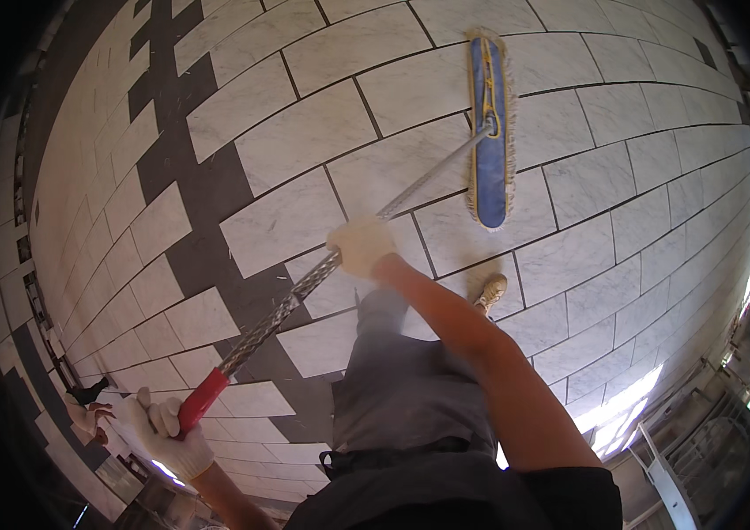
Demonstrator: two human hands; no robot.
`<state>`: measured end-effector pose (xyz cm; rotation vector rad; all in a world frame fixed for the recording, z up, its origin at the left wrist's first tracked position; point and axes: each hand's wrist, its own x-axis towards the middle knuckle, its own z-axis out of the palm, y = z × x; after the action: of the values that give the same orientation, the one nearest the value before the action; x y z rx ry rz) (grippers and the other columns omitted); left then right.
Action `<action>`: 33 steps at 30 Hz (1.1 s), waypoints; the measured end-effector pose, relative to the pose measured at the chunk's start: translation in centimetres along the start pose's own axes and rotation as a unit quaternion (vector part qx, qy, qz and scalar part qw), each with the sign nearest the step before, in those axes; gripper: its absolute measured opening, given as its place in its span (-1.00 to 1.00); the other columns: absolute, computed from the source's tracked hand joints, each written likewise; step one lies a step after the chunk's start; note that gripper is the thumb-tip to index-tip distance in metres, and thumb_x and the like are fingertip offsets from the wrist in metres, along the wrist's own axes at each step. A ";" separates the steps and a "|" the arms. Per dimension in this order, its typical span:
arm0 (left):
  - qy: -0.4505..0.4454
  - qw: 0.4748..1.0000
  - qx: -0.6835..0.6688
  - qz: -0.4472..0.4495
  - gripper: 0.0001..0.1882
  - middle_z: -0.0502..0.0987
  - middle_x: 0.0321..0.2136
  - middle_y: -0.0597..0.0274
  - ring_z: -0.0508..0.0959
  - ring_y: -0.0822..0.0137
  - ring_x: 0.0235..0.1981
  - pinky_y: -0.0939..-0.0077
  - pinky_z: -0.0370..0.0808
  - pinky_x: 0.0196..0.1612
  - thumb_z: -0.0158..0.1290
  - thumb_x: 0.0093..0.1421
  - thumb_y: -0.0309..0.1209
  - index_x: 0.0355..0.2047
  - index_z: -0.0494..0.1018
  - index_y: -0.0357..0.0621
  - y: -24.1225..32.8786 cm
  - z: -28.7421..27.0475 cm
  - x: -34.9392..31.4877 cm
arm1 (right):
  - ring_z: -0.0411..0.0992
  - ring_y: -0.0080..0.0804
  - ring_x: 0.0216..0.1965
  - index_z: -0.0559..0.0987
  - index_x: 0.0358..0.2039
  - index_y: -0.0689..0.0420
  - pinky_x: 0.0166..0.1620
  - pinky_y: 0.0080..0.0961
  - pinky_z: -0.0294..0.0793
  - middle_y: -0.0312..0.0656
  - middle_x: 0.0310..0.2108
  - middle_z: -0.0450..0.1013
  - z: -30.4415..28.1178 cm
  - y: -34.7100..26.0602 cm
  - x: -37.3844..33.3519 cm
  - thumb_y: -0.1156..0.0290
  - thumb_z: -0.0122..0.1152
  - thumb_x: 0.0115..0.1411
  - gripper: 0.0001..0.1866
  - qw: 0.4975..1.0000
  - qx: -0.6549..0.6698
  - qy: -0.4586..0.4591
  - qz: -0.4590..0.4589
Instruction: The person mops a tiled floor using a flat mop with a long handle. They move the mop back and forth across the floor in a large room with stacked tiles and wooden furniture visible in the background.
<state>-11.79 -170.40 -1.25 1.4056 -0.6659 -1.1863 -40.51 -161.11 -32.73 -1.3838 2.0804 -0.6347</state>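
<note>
left hand (167, 442), gloved in white, is closed about the red grip (204, 400) at the pole's (271, 321) near end, fingers curled. pole is straight, with a shiny mottled lower length. right hand (364, 249), gloved and blurred, is clamped around the pole farther up. mop head (486, 185) lies on the floor (304, 190), ahead and right of the right hand, the nearer one; its long axis runs fore and aft, pole meeting it aslant. blue fabric, round near end, pale fringe. floor is veined pale tile; mop head lies well right of the dark band's (200, 208) right edge.
</note>
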 end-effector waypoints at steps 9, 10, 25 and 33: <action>0.175 0.386 0.509 0.749 -0.37 0.39 -0.62 0.49 0.45 0.37 -0.62 0.30 0.44 -0.45 0.18 0.26 0.06 -0.03 0.47 -0.35 9.3 -0.6 -0.6 | 0.63 -0.17 -0.30 0.74 -0.42 -0.17 -0.25 -0.28 0.49 -0.23 -0.44 0.64 1.7 -21.2 16.0 0.36 0.33 -0.08 -0.83 0.968 -0.002 -0.080 -0.238; 0.172 0.250 0.538 0.786 -0.23 0.41 -0.59 0.46 0.46 0.29 -0.60 0.23 0.44 -0.43 0.19 0.20 0.17 -0.02 0.43 -0.43 10.3 -1.0 -0.6 | 0.63 -0.17 -0.31 0.73 -0.45 -0.16 -0.24 -0.27 0.49 -0.24 -0.48 0.63 1.8 -22.0 15.8 0.38 0.34 -0.11 -0.84 0.969 0.013 -0.071 -0.237; -0.434 0.878 -0.092 0.181 -0.61 0.18 -0.75 0.45 0.16 0.58 -0.75 0.58 0.35 -0.48 -0.24 0.54 -0.27 -0.01 0.43 -0.40 5.0 -3.0 -7.3 | 0.48 0.02 -0.36 0.66 -0.36 0.02 -0.27 -0.04 0.39 -0.13 -0.53 0.50 1.1 -5.8 -19.9 0.50 0.26 -0.05 -0.81 0.964 0.087 0.246 0.044; -0.587 0.716 -0.043 -0.374 -0.69 0.41 -0.62 0.25 0.34 0.51 -0.67 0.58 0.24 -0.58 -0.12 0.44 -0.44 -0.44 0.41 -0.36 -16.5 -3.6 -24.0 | 0.52 -0.08 -0.12 0.68 -0.13 0.00 -0.01 -0.16 0.49 -0.09 -0.26 0.58 5.4 14.7 -47.7 0.48 0.35 0.13 -0.73 0.908 -0.020 0.227 0.353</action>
<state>-20.27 -143.90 -10.59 0.6409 -0.8605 -2.7995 -31.69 -111.88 -37.34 -0.4209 2.7398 -0.6258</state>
